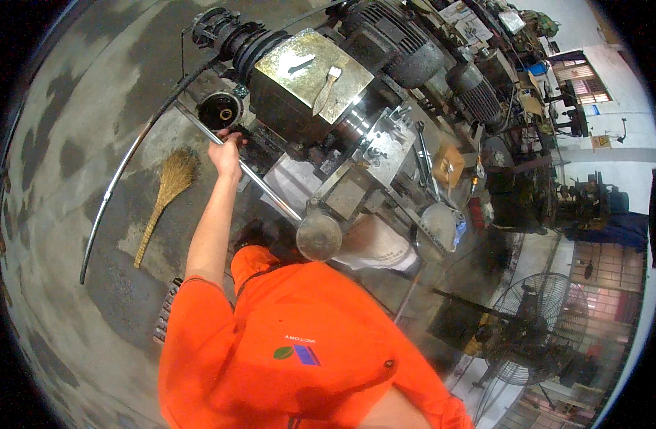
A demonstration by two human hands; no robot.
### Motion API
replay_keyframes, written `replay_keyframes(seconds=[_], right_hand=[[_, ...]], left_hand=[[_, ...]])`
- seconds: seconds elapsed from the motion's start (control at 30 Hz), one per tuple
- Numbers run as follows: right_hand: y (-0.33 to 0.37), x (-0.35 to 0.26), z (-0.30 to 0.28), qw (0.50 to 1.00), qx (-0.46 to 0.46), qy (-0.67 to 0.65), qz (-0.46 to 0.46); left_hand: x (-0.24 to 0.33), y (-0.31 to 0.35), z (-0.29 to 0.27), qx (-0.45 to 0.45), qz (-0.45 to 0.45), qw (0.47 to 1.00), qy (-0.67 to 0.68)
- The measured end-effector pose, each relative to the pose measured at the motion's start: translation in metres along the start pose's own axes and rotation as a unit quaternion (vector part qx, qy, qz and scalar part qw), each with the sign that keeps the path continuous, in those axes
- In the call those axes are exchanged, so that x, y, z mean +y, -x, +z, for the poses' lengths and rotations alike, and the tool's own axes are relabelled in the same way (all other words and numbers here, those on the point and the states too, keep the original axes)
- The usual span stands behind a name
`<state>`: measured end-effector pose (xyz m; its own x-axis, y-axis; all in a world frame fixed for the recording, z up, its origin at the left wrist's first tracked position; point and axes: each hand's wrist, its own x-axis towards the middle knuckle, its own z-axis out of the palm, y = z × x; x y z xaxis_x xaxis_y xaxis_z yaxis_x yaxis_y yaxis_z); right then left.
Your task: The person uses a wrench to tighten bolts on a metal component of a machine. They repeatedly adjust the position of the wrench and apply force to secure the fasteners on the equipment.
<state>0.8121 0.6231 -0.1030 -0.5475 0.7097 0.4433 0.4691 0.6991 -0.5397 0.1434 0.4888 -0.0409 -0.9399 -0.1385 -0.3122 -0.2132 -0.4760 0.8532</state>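
Observation:
My left hand (228, 154) is closed round a long bare metal bar (269, 194), toward its far-left end. The bar slants along the near side of a machine, from beside a round black housing (219, 111) to near a round metal disc (319, 236). Behind my hand stands the machine's oily metal box (289, 118). A paintbrush (328, 89) and a small white piece (299, 64) lie on its shiny top. Right of the box is a bright metal block with bolts (385, 146). My right hand is out of view; only part of that arm shows at the lower edge.
A straw hand broom (167, 196) lies on the concrete floor at left, near a long curved hose (113, 182). Large motors (396, 46) stand behind the machine. Wrenches (426, 161) and a cardboard box (449, 164) lie to the right. A standing fan (532, 322) is at lower right.

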Motion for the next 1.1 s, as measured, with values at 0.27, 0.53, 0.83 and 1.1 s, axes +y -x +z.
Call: replay_keyframes(seconds=[0.27, 0.53, 0.83, 1.1], right_hand=[[0.07, 0.088, 0.016, 0.851, 0.133, 0.387, 0.329], [0.087, 0.11, 0.019, 0.661, -0.001, 0.545, 0.516], [0.053, 0.072, 0.01, 0.747, 0.013, 0.445, 0.494], [0.057, 0.086, 0.008, 0.793, -0.003, 0.408, 0.452]], left_hand=[[-0.002, 0.004, 0.001, 0.013, -0.023, 1.0, 0.011], [-0.012, -0.002, -0.003, -0.003, -0.018, 1.0, 0.001], [0.003, 0.006, 0.002, 0.003, 0.001, 1.0, 0.001], [-0.003, -0.001, -0.003, -0.009, -0.003, 1.0, 0.003]])
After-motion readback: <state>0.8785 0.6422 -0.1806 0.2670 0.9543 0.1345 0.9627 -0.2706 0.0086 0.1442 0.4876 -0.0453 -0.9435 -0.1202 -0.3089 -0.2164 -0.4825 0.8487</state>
